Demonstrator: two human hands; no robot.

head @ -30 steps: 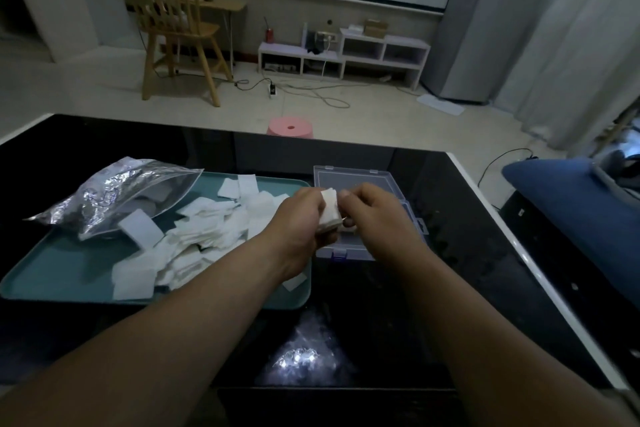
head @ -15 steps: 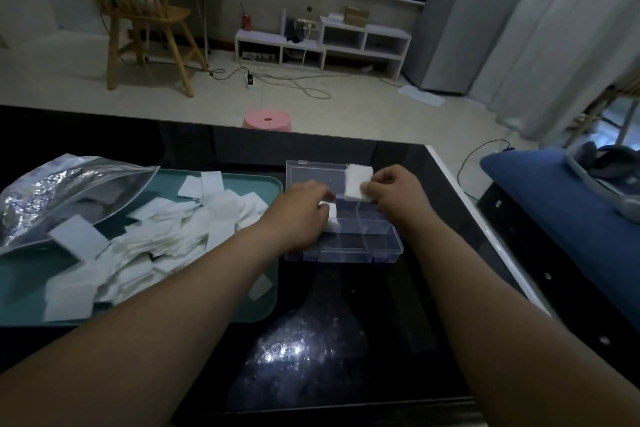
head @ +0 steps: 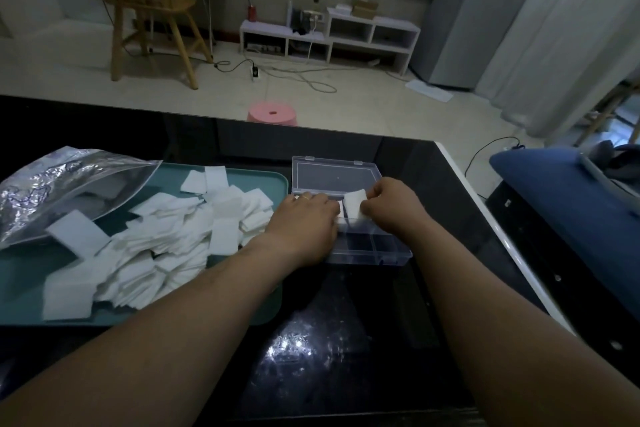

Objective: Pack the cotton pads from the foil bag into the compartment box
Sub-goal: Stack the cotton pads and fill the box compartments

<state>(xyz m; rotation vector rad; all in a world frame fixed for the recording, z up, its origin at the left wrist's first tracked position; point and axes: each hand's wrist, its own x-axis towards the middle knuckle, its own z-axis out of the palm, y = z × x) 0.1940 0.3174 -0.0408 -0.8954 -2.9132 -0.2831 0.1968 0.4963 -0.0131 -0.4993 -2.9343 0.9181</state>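
Centre frame, my right hand pinches a cotton pad above the compartment box. I cannot tell the grip of my left hand. Loose pads heap the tray, lower left.

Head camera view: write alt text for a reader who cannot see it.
A person's right hand pinches a cotton pad over an open clear compartment box on a black table, the left hand beside it. To the left, a teal tray holds a pile of pads and a foil bag.

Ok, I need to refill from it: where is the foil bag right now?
In the head view the foil bag lies at far left, its mouth on the teal tray, beside the heap of cotton pads.
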